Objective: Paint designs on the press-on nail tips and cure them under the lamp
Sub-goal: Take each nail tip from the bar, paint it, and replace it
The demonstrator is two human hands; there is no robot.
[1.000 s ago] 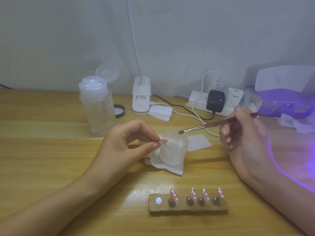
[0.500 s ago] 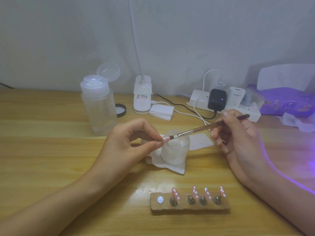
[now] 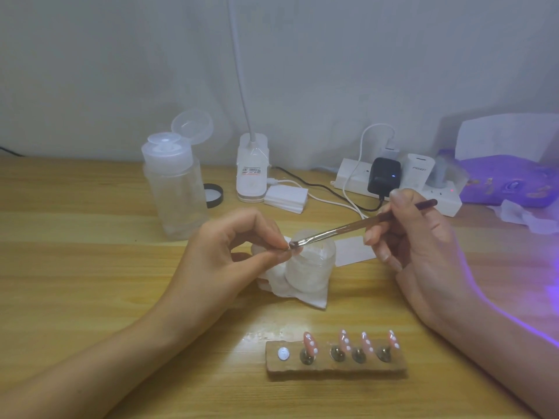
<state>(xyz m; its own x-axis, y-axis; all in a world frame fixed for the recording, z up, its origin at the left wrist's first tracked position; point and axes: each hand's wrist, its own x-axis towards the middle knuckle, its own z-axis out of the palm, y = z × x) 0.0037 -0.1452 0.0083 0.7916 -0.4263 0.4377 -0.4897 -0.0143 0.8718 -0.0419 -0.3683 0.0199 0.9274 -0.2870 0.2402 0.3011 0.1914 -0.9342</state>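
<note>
Nail tip [image 3: 292, 252] held above the surface [image 3: 75, 267], pinched between thumb and forefinger of the left hand [image 3: 230, 258], just over the near-left rim of a frosted jar [image 3: 311, 264] that stands on a crumpled tissue [image 3: 305, 297]. Only a sliver of pink shows past the left fingers [image 3: 269, 234]; any design on it is too small to read. Right hand [image 3: 423, 246] grips a brush [image 3: 348, 228] pen-fashion, fingers curled round the rear of the handle. Brush's long axis runs from upper right down to lower left, bristle end touching or all but touching the tip; cannot tell which. Key relation: tip lies left of the right hand, on the brush's own line, so the stroke likely wants only a small draw along that axis while the left hand steadies. Left hand is nearer the tip; right reaches it only through the brush. Closer to the viewer, a wooden holder block [image 3: 335, 365] carries four pink tips with white dots [image 3: 344, 341] on their stands; leftmost mount [image 3: 283, 354] bare, probably the held tip's place. Judged step: painting the fifth tip, curing not yet done for it. Violet glow falls across the right forearm; lamp itself not clearly made out. Risk: wet paint smearing onto the pinching fingers.
</note>
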